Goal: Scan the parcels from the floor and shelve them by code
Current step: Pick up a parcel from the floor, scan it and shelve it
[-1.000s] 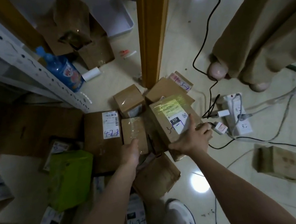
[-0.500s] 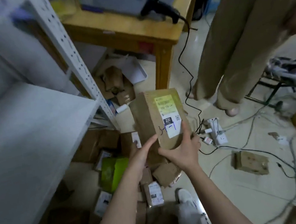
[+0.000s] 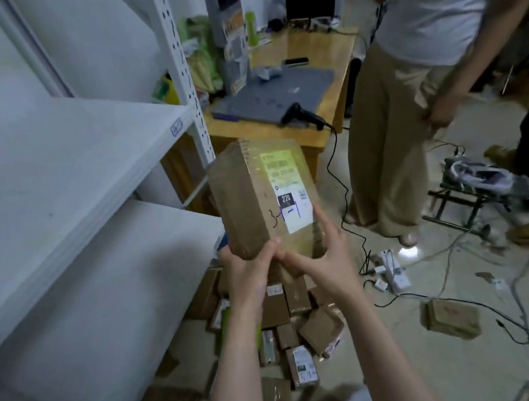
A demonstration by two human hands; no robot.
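Shelves [image 3: 75, 154] stand left of the held parcel [image 3: 256, 201], scanner [image 3: 303, 114] on table [image 3: 312, 50] beyond.

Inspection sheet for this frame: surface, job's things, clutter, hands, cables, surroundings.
Surface: glossy floor, light glare.
Job's things: held parcel, label facing the camera; parcel pile on the floor; scanner on the table.
Clutter: lone box on the floor, apart from the pile.
Hands: left hand and right hand grip the held parcel's lower end.
Cables: scanner cable hangs to the floor; power strip among loose leads.
Surroundings: white shelves left; another person standing right.
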